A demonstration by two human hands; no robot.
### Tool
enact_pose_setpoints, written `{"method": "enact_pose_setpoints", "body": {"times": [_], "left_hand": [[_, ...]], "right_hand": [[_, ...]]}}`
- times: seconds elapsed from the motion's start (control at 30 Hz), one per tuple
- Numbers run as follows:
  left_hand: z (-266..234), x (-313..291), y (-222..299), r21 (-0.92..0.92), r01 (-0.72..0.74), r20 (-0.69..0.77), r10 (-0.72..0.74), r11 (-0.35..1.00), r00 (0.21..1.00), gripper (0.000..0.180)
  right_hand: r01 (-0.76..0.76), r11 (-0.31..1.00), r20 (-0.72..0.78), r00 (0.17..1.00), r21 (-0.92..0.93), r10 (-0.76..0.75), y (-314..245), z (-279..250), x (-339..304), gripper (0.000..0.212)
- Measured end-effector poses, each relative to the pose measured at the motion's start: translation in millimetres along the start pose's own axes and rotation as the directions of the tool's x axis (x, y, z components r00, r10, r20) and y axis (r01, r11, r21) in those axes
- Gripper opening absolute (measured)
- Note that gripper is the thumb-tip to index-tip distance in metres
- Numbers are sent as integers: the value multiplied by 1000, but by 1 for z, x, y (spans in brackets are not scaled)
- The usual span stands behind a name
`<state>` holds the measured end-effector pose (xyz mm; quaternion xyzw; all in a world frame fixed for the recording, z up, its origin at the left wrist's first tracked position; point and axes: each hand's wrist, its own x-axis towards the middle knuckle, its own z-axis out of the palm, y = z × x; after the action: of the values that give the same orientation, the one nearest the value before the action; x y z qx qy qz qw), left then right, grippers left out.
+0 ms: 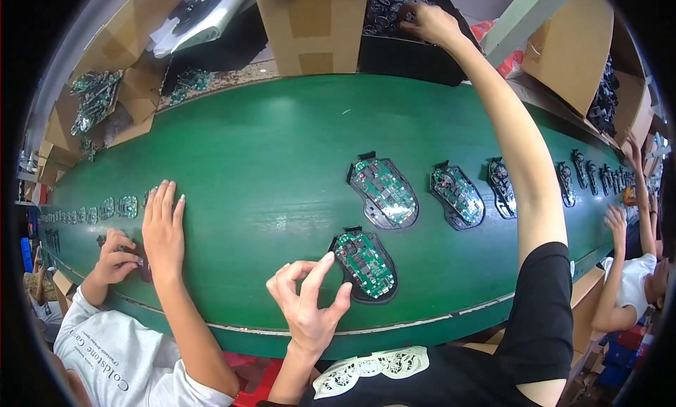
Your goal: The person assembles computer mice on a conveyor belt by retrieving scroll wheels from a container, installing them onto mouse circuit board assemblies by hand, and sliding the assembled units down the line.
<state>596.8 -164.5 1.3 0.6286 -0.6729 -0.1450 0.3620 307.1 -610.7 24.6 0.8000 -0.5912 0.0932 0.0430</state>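
Observation:
My left hand (308, 305) is open on the near side of the green work surface, thumb and index finger apart. Its fingertips are at the left edge of a mouse base with a green circuit board (366, 265). My right arm stretches far across to a black box (412, 60), where my right hand (431, 25) reaches in with curled fingers among small black plastic parts (384, 13). Whatever those fingers pinch is hidden. Just beyond the near mouse base lies a second mouse base with a board (386, 192), and another (458, 196) is right of it.
More mouse bases (567, 184) run along the green belt (282, 146) to the right. A co-worker's hands (163, 227) work at the left, beside a row of loose circuit boards (105, 208). Cardboard boxes (313, 30) line the far edge. Another person (627, 287) sits at the right.

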Motion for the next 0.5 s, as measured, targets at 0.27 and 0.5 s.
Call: {"method": "enact_pose_setpoints", "body": {"times": [0.27, 0.5], "left_hand": [[-2, -3, -13, -23, -26, -77, 24, 999, 997, 41], [2, 4, -6, -38, -69, -86, 65, 997, 994, 39]], "right_hand": [[47, 981, -136, 988, -188, -74, 10, 4, 2, 29], [142, 986, -82, 986, -82, -148, 11, 0, 2, 41]]}}
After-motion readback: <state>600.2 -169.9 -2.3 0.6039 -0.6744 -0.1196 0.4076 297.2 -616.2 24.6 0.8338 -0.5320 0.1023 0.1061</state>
